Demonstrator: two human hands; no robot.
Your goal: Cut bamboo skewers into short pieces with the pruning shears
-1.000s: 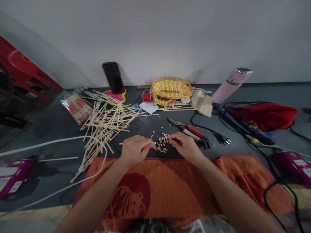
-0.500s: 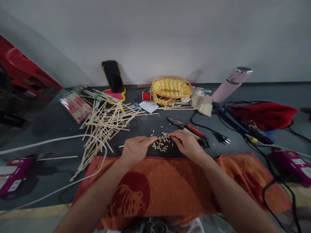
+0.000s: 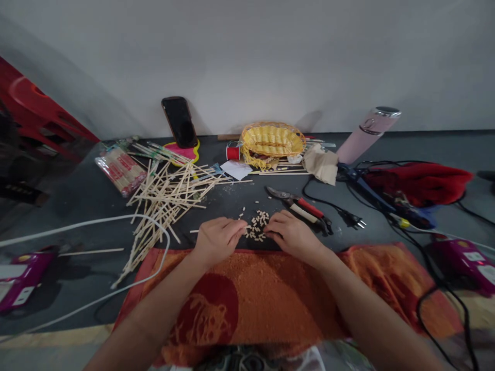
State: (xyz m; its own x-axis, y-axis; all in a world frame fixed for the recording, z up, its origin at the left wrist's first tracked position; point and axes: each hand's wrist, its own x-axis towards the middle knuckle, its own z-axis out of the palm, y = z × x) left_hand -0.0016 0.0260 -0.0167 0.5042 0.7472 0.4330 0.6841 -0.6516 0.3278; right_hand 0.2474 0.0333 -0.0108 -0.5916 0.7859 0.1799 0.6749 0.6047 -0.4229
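A small pile of short, pale cut stick pieces (image 3: 256, 226) lies on the dark table, just beyond the orange towel. On the pile's left side, my left hand (image 3: 218, 239) is closed in a pinch, with a pale stick piece at its fingertips. My right hand (image 3: 294, 236) reaches the pile's right edge with fingers curled and tips together; what they hold, if anything, is hidden. Pruning shears (image 3: 299, 206) with red and white handles lie just beyond my right hand. Both forearms pass over the orange towel (image 3: 270, 299).
Long thin sticks (image 3: 170, 196) are heaped at left beside a wrapped stick pack (image 3: 121, 170). A phone (image 3: 180, 121), red thread spool (image 3: 232, 153), yellow basket (image 3: 274, 139) and pink flask (image 3: 369, 134) stand at the back. A black plug (image 3: 352, 219) and cords lie right.
My left thumb and fingers have drawn together at the pile. My right hand has shifted slightly nearer me, its fingers curling down at the pile's edge.
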